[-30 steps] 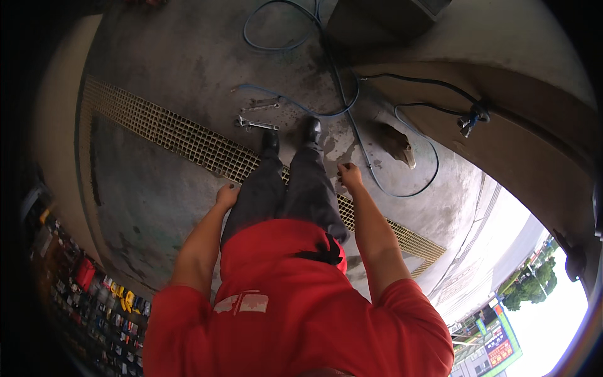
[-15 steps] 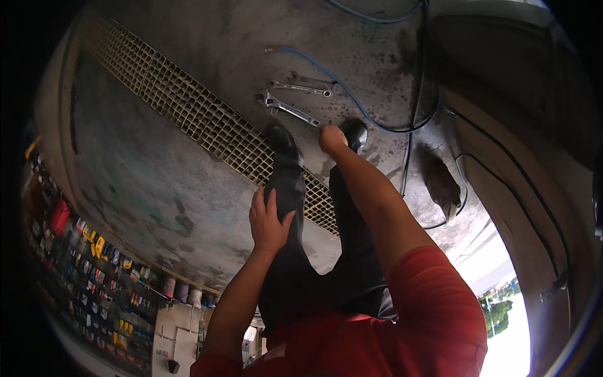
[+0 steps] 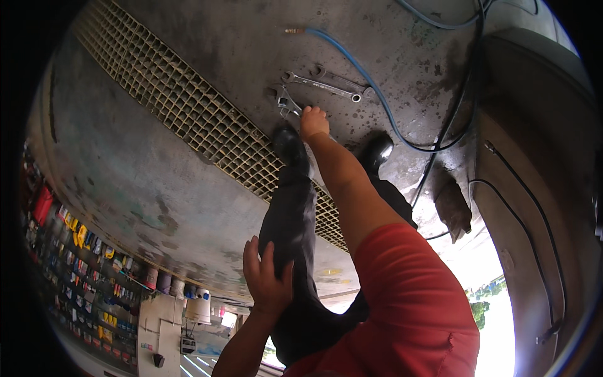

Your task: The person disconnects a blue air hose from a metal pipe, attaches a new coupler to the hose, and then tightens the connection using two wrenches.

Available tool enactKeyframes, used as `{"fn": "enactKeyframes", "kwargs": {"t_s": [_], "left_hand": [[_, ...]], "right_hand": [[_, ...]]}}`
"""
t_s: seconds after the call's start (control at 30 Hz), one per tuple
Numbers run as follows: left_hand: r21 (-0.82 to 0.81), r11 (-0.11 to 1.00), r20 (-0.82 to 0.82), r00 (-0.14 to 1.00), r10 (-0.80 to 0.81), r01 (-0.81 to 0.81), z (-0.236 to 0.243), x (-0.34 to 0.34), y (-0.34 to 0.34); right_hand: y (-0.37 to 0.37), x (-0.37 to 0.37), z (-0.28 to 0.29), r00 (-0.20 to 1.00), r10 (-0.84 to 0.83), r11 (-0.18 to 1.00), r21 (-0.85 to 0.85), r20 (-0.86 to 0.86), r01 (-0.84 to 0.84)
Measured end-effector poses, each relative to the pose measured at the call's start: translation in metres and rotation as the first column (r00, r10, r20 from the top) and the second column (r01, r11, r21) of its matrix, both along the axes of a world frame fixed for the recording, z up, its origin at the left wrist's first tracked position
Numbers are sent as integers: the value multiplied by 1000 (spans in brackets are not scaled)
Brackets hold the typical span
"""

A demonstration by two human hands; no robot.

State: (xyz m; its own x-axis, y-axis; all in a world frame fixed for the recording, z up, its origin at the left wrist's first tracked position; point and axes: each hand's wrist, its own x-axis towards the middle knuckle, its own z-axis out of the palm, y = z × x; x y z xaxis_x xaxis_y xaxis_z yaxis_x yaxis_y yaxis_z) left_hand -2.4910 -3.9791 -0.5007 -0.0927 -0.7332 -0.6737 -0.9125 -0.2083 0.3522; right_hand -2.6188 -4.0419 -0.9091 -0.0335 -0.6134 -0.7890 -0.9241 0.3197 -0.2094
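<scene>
My right hand (image 3: 313, 123) reaches down to the concrete floor, its fingers closed around the handle of a silver adjustable wrench (image 3: 287, 103). The wrench's jaw end shows beyond the fingers; most of the handle is hidden by the hand. Just past it lies a long combination wrench (image 3: 321, 86), with a dark shape like another wrench or a shadow alongside. Near my left knee, my left hand (image 3: 270, 281) has its fingers spread and holds nothing, resting on or close to the dark trouser leg (image 3: 290, 220).
A blue hose (image 3: 352, 56) with a brass end curves around the wrenches. Black cables (image 3: 461, 94) run along the right, by a dark rag-like piece (image 3: 453, 207). A yellowish floor grating (image 3: 188, 103) crosses diagonally on the left. My black shoes (image 3: 377, 151) stand close to the tools.
My right hand has moved left from beside the right shoe onto the adjustable wrench and closed on its handle. My left hand stays spread at the leg. The view has shifted slightly.
</scene>
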Motion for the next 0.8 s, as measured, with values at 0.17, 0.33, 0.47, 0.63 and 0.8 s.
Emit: {"fn": "enactKeyframes", "kwargs": {"t_s": [0.17,0.33,0.47,0.63,0.8], "left_hand": [[-83,996,-39,999,24,-27,7,-5,3],[-52,998,12,1000,-19,20,17,-9,38],[-19,975,170,962,-216,222,18,-25,42],[366,757,-26,819,-573,542,118,-81,7],[67,839,-252,823,-509,540,130,-130,-36]], "right_hand": [[-13,-25,45,941,-211,969,180,265,166],[-4,-94,229,933,-152,973,217,326,83],[33,-207,482,864,-171,984,37,474,175],[106,-317,789,750,-350,876,-87,561,474],[145,-366,859,344,-765,450,70,545,890]]}}
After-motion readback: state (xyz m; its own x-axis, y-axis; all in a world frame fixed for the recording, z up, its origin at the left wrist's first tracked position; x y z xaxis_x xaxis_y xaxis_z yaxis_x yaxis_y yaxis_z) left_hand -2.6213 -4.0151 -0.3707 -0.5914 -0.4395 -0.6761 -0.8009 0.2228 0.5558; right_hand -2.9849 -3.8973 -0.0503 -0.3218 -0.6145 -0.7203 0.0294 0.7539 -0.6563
